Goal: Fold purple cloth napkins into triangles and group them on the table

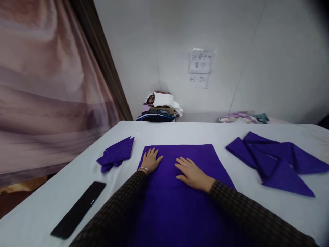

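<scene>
A purple cloth (169, 206) is spread flat on the white-covered table (203, 132), its far edge straight and its near part running out of view between my sleeves. My left hand (150, 160) lies on it near the far left corner, fingers apart, with a bracelet at the wrist. Right of it, my right hand (192, 174) rests on the middle of the cloth with fingers spread. Neither hand grips anything.
A folded purple cloth (117, 154) and a black phone-like slab (79, 210) lie at the left. Several purple cloths (277, 159) overlap at the right. Behind the table are piled clothes (161, 106) and a wall sign (200, 61). A pink curtain (46, 85) hangs at left.
</scene>
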Action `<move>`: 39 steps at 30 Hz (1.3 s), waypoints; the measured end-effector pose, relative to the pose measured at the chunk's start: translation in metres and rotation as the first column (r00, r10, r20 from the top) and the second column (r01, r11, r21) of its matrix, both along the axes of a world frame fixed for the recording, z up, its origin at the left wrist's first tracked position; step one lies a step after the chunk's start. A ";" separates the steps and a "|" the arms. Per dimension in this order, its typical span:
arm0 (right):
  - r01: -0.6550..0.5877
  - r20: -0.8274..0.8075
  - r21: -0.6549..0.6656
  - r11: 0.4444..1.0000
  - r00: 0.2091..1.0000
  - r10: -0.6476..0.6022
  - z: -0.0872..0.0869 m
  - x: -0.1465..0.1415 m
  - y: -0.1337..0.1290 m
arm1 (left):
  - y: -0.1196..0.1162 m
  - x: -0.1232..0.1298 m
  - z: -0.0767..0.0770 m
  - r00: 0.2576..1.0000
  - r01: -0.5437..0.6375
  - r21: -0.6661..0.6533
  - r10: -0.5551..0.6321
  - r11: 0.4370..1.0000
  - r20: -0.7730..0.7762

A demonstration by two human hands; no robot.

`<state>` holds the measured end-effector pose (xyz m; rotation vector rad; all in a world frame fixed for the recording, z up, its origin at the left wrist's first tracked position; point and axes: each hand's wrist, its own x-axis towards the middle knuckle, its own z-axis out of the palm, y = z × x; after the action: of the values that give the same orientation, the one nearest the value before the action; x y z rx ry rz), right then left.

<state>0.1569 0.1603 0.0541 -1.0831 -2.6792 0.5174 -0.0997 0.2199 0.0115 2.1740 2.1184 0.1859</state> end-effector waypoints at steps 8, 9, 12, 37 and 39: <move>0.221 0.121 -0.029 0.975 0.969 -0.216 -0.030 0.011 0.064 | 0.011 -0.006 -0.005 0.999 -0.003 -0.032 0.002 0.999 -0.047; 0.269 0.142 -0.027 0.963 0.955 -0.262 -0.033 0.023 0.072 | 0.012 -0.007 -0.005 0.999 0.003 -0.036 -0.005 0.999 -0.044; 0.461 0.189 0.016 0.887 0.870 -0.455 -0.040 0.062 0.091 | 0.016 -0.008 -0.004 0.999 0.025 -0.040 -0.026 0.999 -0.031; 0.384 0.122 0.110 0.917 0.910 -0.396 -0.045 0.041 0.079 | 0.032 -0.024 -0.005 0.999 -0.031 0.009 0.031 0.999 -0.035; 0.290 0.108 0.104 0.951 0.947 -0.301 -0.049 0.042 0.069 | 0.033 -0.026 -0.007 0.999 -0.024 0.010 0.025 1.000 -0.037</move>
<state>0.1987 0.2295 0.0048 -1.5016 -2.5422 0.2848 -0.1253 0.2528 0.0044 2.1745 2.1690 0.1590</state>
